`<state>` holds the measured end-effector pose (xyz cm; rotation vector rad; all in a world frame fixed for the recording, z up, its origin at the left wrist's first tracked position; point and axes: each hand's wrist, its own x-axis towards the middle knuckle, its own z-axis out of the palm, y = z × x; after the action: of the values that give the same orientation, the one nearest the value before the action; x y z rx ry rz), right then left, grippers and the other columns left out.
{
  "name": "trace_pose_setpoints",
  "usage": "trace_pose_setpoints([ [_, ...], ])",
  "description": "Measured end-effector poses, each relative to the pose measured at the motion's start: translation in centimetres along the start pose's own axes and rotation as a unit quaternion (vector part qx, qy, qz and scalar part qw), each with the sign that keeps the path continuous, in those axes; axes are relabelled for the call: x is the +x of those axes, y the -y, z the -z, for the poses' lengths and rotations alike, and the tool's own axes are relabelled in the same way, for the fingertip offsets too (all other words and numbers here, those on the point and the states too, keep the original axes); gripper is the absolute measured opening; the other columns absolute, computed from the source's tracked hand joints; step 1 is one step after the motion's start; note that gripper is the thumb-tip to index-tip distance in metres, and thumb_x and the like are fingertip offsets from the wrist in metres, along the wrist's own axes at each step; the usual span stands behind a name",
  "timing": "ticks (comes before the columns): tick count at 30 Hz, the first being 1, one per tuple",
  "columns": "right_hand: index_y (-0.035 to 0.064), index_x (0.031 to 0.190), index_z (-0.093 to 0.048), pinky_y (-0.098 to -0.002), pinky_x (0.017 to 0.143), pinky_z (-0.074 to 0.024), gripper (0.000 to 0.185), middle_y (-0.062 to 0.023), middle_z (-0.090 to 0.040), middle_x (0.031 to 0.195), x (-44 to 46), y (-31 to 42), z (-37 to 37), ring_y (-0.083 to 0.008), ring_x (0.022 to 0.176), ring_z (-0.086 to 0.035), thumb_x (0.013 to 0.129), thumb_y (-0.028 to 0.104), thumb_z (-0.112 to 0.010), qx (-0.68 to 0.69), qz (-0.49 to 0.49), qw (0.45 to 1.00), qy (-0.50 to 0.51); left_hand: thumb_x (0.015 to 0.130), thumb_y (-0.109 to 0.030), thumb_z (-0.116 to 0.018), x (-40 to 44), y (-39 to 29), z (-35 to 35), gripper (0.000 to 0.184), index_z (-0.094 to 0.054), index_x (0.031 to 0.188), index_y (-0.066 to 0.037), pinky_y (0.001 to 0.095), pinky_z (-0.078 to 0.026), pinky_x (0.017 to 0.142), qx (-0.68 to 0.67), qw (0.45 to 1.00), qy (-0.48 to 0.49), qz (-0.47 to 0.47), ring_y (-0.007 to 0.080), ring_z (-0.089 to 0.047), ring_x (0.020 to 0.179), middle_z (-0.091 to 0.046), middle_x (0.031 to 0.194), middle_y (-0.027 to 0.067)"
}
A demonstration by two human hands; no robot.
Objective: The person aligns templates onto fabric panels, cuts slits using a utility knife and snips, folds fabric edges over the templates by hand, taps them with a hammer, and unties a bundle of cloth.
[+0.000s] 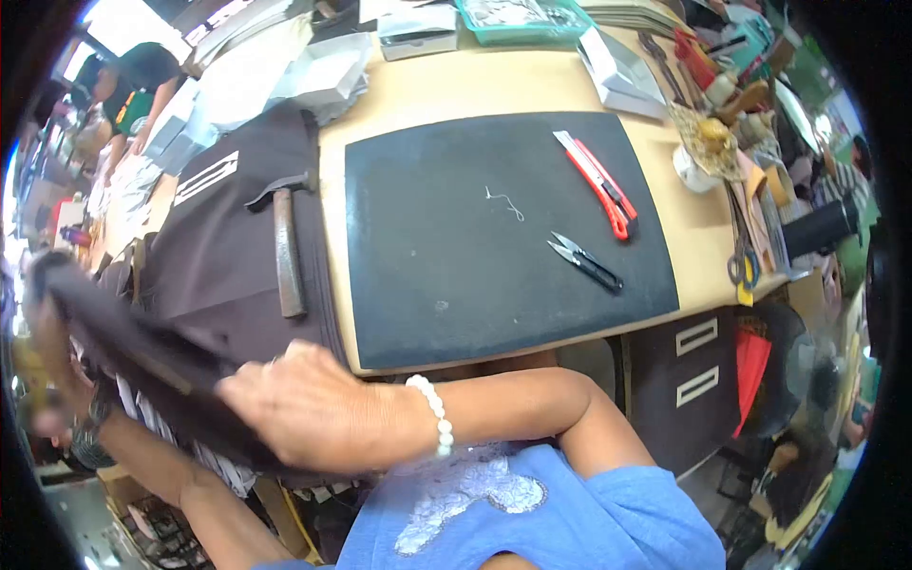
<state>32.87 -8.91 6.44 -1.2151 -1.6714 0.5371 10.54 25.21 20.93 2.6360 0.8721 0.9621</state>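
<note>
Head view: a dark cloth (142,342) hangs slantwise between the two hands at the near left, off the worktop (456,85) edge. The right hand (309,404) has its fingers folded, its grip pinching the cloth's near end. The left hand (59,356) is by the far end, but blur leaves its grip unclear; I cannot tell whether it pinches or merely supports.

The likeliest trouble is the hammer (288,252), which lies loose on the stack (233,252) just beside the cloth. If a swing of the cloth catches the top layer, the stack could skew and carry the hammer with it. The snips (584,261) and cutter (600,190) lie unguarded on the mat (427,285), so a careless sweep of the right arm could meet a point. The loose thread (508,204) might cling to cloth laid there.

The right fingertips are hidden behind the knuckles. The cloth's far end is smeared near the dark rim of the view, its underside out of sight. Whether the cutter's blade is out is hard to make out.
</note>
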Motion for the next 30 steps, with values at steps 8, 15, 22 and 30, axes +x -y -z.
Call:
trace_pose_setpoints([
  [8, 0.0026, 0.085, -0.048, -0.0588, 0.103, -0.0255, 0.013, -0.0087, -0.056, 0.060, -3.3, -2.7, -6.0, -0.0273, 0.080, -0.061, 0.080, 0.013, -0.054, -0.088, 0.163, 0.977, 0.110, 0.087, -0.007, -0.048, -8.1, 0.7, -4.7, 0.027, -0.059, 0.110, 0.001, 0.0305, -0.045, 0.081, 0.176, 0.966, -0.181, 0.055, 0.0207, -0.058, 0.089, -0.062, 0.104, 0.0124],
  [15, 0.0014, 0.082, -0.050, -0.0559, 0.103, -0.0287, 0.011, -0.0154, -0.052, 0.087, -1.8, 2.1, -7.5, -0.0305, 0.100, -0.055, 0.080, 0.012, -0.052, 0.158, 0.261, 0.949, -0.086, 0.083, -0.008, -0.049, -7.5, -2.6, -3.0, 0.031, -0.059, 0.111, -0.002, 0.0345, -0.046, 0.080, 0.085, 0.968, -0.219, 0.084, 0.0249, -0.059, 0.090, -0.063, 0.104, 0.0151],
  [22, 0.0020, 0.095, -0.058, -0.0344, 0.072, -0.0532, 0.015, -0.0109, -0.064, 0.087, -4.5, -1.1, 2.9, -0.0239, 0.076, -0.066, 0.080, 0.003, -0.064, 0.060, 0.022, 0.965, -0.254, 0.079, -0.008, -0.050, 1.2, -8.8, -14.2, 0.035, -0.060, 0.112, -0.004, 0.0385, -0.048, 0.078, -0.065, 0.984, -0.160, 0.053, 0.0291, -0.061, 0.092, -0.063, 0.104, 0.0177],
  [30, 0.0019, 0.112, -0.054, -0.0380, 0.059, -0.0497, 0.032, -0.0172, -0.065, 0.081, -14.8, -7.9, 7.1, -0.0305, 0.066, -0.065, 0.083, 0.010, -0.064, -0.319, -0.262, 0.837, -0.358, 0.071, -0.001, -0.056, 2.0, -14.4, -38.8, 0.038, -0.058, 0.109, -0.010, 0.0400, -0.045, 0.077, 0.000, 0.992, -0.081, -0.094, 0.0294, -0.062, 0.083, -0.064, 0.087, 0.0127],
])
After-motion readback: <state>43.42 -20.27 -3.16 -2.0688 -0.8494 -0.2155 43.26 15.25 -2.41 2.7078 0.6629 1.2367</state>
